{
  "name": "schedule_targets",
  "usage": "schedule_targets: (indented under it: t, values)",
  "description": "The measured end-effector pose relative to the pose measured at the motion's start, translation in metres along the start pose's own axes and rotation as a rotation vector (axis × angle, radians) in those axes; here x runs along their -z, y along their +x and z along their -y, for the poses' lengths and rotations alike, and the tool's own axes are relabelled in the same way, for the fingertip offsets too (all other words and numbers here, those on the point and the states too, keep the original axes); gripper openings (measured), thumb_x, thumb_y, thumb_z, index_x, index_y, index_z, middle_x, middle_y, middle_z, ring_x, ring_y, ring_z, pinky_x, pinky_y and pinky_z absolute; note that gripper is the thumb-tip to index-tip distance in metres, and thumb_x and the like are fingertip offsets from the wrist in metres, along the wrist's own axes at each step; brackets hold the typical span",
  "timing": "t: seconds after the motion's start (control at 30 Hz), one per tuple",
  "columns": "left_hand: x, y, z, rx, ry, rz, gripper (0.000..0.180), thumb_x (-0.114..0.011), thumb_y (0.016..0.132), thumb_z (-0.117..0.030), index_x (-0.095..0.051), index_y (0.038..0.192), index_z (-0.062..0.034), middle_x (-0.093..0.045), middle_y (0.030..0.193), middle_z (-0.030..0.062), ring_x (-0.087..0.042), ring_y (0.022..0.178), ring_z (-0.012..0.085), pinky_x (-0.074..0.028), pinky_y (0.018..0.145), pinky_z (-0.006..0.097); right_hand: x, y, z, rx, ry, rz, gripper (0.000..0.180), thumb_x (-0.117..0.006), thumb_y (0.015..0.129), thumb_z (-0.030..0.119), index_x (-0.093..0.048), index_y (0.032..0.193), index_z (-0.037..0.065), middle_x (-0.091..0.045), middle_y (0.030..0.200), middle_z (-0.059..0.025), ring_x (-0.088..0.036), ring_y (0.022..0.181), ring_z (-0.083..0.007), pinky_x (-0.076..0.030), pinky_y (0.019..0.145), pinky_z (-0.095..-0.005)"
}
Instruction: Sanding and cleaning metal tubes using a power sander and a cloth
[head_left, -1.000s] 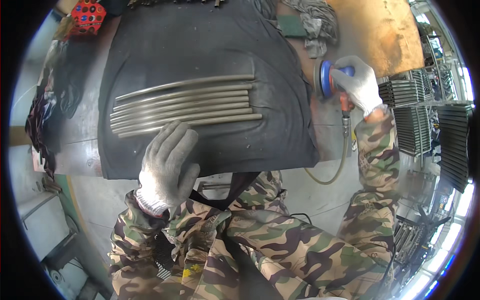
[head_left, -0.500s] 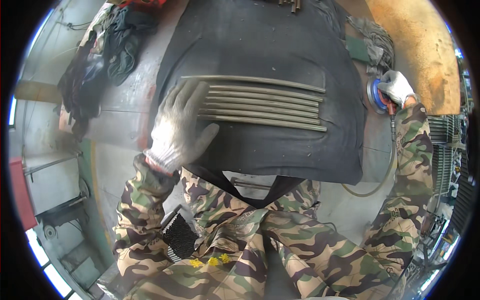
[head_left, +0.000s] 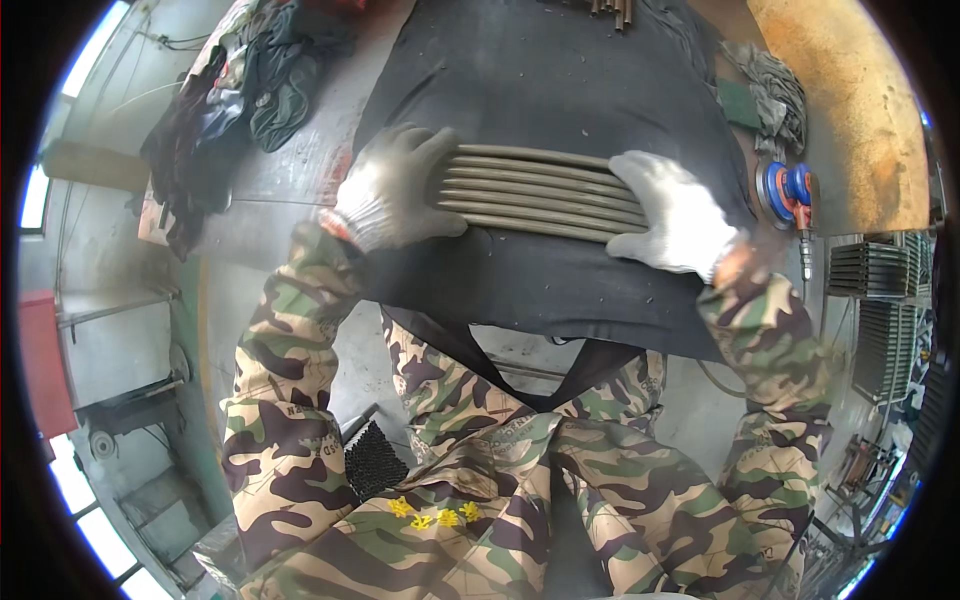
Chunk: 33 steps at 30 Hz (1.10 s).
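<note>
Several metal rods (head_left: 540, 188) lie side by side across the black cloth (head_left: 530, 280), left to right. Around their left ends is my left hand (head_left: 395, 190), in a white knit glove, its fingers at the far side and its thumb at the near side. My right hand (head_left: 680, 215), gloved the same way, closes on the right ends from the other side. Both gloves hide the rod ends. To the right of my right hand, a blue and red air sander (head_left: 788, 195) rests on the table with no hand on it.
A heap of dark clothes (head_left: 265, 85) lies at the far left. Beyond the rods, more metal rods (head_left: 615, 10) sit at the far edge. A grey rag (head_left: 778, 95) lies beyond the sander, by a yellowish board (head_left: 850, 110). Racks of metal parts (head_left: 880, 340) stand at right.
My right hand has let go of the sander and moved left to the rods. My left hand has closed on their left ends. The far rod now lies closer to the others.
</note>
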<state>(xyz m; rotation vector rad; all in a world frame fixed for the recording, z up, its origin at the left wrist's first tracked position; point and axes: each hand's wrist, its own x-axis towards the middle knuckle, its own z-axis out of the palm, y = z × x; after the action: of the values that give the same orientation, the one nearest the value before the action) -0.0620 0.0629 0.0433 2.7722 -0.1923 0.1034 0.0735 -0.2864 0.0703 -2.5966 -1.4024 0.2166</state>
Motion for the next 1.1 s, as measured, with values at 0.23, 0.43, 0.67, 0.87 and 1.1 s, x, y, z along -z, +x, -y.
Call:
schedule_targets:
  t: [0.23,0.43,0.67,0.87,1.1]
  values:
    - [0.019,0.028,-0.005,0.17,0.055,0.235,0.095,-0.093,0.058,-0.044,-0.069,0.142,-0.0085,-0.069,0.129,0.0229,-0.064,0.123,0.0435,-0.054,0.107,0.051,0.016,0.039,0.027,-0.173,-0.041,0.292,0.099,-0.096,0.066,0.042,-0.056,0.149,0.005,-0.061,0.136,-0.0202,-0.056,0.132,-0.0407,-0.05,0.112,-0.0501]
    - [0.002,0.035,-0.014,0.065,0.035,0.242,0.074,-0.096,0.058,-0.039,-0.076,0.123,-0.0081,-0.074,0.111,0.0208,-0.072,0.105,0.0414,-0.058,0.094,0.05,0.007,0.034,0.007,-0.158,0.114,0.3,0.073,-0.096,0.064,0.036,-0.072,0.124,0.001,-0.073,0.116,-0.023,-0.071,0.112,-0.0422,-0.058,0.098,-0.0495]
    - [-0.001,0.037,-0.028,0.123,0.033,0.302,0.064,-0.095,0.059,-0.04,-0.078,0.109,-0.0045,-0.074,0.105,0.0216,-0.073,0.097,0.0417,-0.06,0.09,0.051,-0.005,0.029,0.006,-0.092,0.083,0.263,0.041,-0.085,0.065,0.026,-0.079,0.101,0.006,-0.076,0.102,-0.0203,-0.075,0.101,-0.0395,-0.061,0.088,-0.0501]
    - [-0.005,0.037,-0.023,0.084,0.086,0.353,0.063,-0.092,0.061,-0.04,-0.077,0.106,0.0007,-0.074,0.105,0.0241,-0.073,0.098,0.0426,-0.059,0.09,0.051,-0.032,0.012,0.013,-0.093,0.048,0.016,0.039,-0.082,0.067,0.025,-0.084,0.101,0.007,-0.078,0.102,-0.0192,-0.075,0.103,-0.0371,-0.063,0.088,-0.0463]
    - [-0.015,0.019,-0.03,0.19,0.088,0.319,0.043,-0.085,0.063,-0.027,-0.078,0.095,-0.0005,-0.076,0.085,0.0226,-0.076,0.086,0.0447,-0.061,0.08,0.052,-0.045,0.031,0.026,-0.061,0.152,0.012,0.017,-0.078,0.063,0.019,-0.081,0.078,0.011,-0.076,0.075,-0.0132,-0.077,0.078,-0.0377,-0.061,0.073,-0.0461]
